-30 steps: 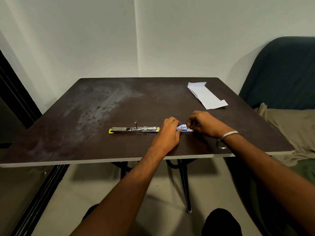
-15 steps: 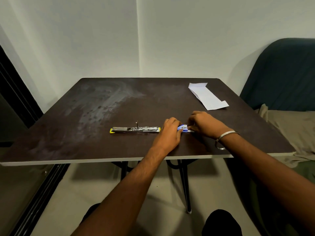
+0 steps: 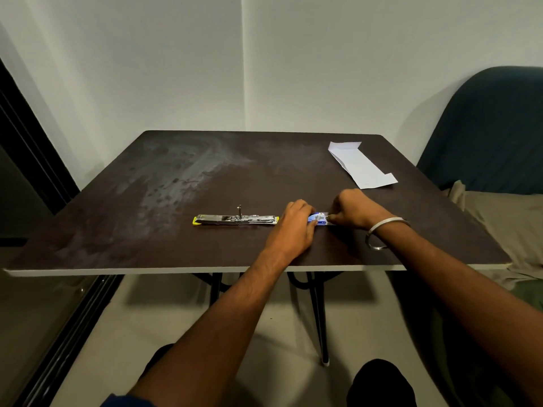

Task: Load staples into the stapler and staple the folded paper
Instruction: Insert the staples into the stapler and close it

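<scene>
Dark scuffed table (image 3: 164, 183) by white wall (image 3: 176, 69), both grips, left hand (image 3: 295, 227), right hand (image 3: 351, 210), pinching staple box (image 3: 318, 219)

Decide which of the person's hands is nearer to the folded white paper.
Right. The right hand works just in front of the folded paper; the left hand sits further left, between it and the opened stapler.

Plain white walls (image 3: 176, 69) meet in a corner behind the dark surface (image 3: 147, 230); a teal sofa (image 3: 493, 127) stands at right, over a beige floor (image 3: 147, 333).

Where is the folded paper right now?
In the head view, the folded paper lies flat at the table's far right corner, beyond the right hand, untouched.
</scene>
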